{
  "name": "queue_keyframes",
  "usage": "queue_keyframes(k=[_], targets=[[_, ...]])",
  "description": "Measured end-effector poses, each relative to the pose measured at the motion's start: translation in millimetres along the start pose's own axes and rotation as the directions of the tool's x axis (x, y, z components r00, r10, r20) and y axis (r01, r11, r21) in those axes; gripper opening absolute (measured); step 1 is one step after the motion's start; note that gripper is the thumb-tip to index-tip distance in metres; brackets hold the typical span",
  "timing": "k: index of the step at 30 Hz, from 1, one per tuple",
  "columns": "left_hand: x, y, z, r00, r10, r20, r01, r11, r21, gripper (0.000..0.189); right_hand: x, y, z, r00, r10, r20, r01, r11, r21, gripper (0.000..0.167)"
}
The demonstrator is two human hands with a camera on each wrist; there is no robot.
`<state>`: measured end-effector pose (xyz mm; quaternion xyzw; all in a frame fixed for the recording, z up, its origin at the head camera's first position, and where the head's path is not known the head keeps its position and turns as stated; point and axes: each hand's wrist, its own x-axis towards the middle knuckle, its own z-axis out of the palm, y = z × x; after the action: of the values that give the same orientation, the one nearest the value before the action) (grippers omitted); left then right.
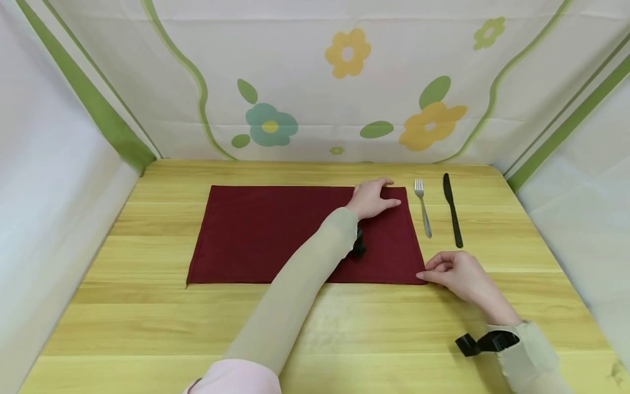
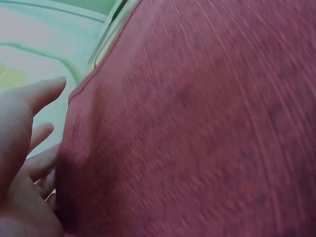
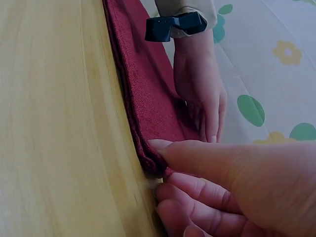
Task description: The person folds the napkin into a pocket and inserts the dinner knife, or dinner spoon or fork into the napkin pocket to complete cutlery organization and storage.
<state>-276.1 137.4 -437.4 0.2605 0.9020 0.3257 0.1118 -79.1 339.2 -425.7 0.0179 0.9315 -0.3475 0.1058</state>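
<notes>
A dark red cloth napkin [image 1: 261, 232] lies flat as a wide rectangle on the wooden table, its layered, folded edge showing in the right wrist view. Near its far right corner rests my left hand [image 1: 370, 200], thumb and fingers spread apart. At the near right corner my right hand [image 1: 461, 276] pinches the cloth between thumb and index finger. Seen from the right wrist, the thumb lies on top of the napkin corner [image 3: 150, 160], with the other fingers curled beneath.
Right of the napkin lie a silver fork [image 1: 423, 208] and a black knife [image 1: 452, 210], roughly parallel. The wooden table [image 1: 123, 306] is bordered at the back by a flower-print curtain [image 1: 305, 60], with white cloth at both sides.
</notes>
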Motion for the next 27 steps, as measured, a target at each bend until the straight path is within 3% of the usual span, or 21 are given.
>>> queue_keyframes(k=[4,11,16,23,27], targets=[[-1.4,8.2,-2.3,1.0,0.001,-0.017,-0.001,0.999,0.038,0.057,0.0,-1,0,1.0,-0.001,0.005,0.0,1.0,0.006,0.03],[-2.1,19.2,-9.9,0.996,0.079,-0.049,-0.077,0.996,0.038,0.031,0.5,-1,1,1.0,0.007,0.008,-0.007,0.999,0.037,0.031],[-3.0,20.0,-19.5,0.991,0.122,-0.059,-0.128,0.986,-0.11,0.017,0.3,-1,0,1.0,0.0,0.014,-0.001,0.998,0.056,0.036],[-8.7,25.1,-46.8,0.979,0.2,-0.034,-0.201,0.933,-0.298,0.022,-1.4,0,0,0.999,-0.046,0.001,0.046,0.996,0.077,0.052],[-13.2,23.6,-59.4,0.976,0.216,-0.042,-0.216,0.907,-0.361,0.021,-2.3,0,0,0.998,-0.042,0.036,0.038,0.995,0.095,0.045]])
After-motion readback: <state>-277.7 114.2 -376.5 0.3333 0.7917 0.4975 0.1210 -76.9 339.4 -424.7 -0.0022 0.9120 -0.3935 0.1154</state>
